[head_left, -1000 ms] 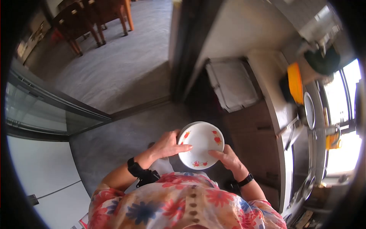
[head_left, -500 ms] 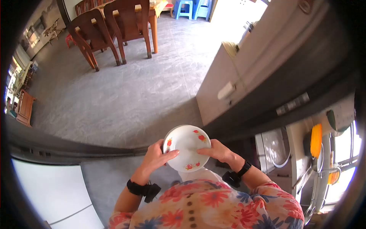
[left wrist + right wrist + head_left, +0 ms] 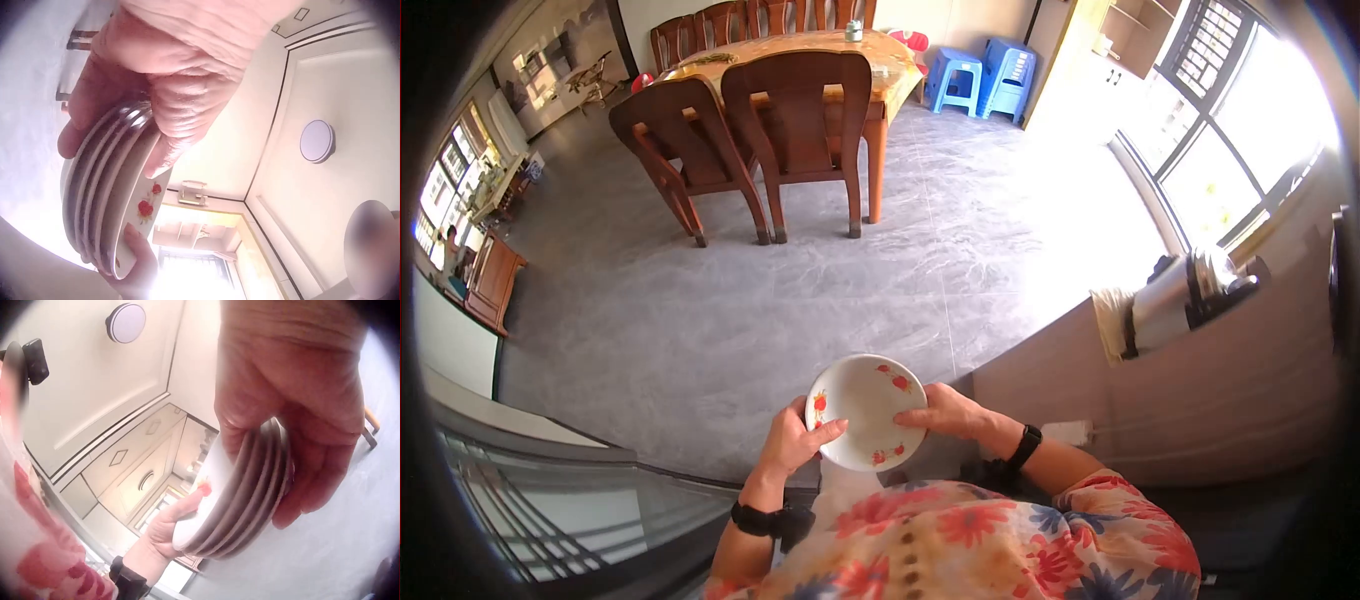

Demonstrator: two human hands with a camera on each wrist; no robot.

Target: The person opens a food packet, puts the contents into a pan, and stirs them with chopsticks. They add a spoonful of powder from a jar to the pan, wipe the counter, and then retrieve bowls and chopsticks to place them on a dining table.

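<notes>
bowls (image 3: 862,410): glossy glazed ceramic | chairs (image 3: 795,120): polished wood | floor (image 3: 700,300): smooth stone-look tile

A stack of bowls (image 3: 862,408), white and shallow with red flowers printed inside the top one, nests several deep, open side up. It is just in front of the floral shirt (image 3: 960,545), with the left hand (image 3: 792,440) and right hand (image 3: 948,412) gripping opposite rims.

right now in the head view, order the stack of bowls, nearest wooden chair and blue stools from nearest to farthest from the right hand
1. stack of bowls: gripped by the right hand itself, at its left.
2. wooden chair: ahead, at the table's near side.
3. blue stools: farthest, past the table, ahead to the right.
</notes>
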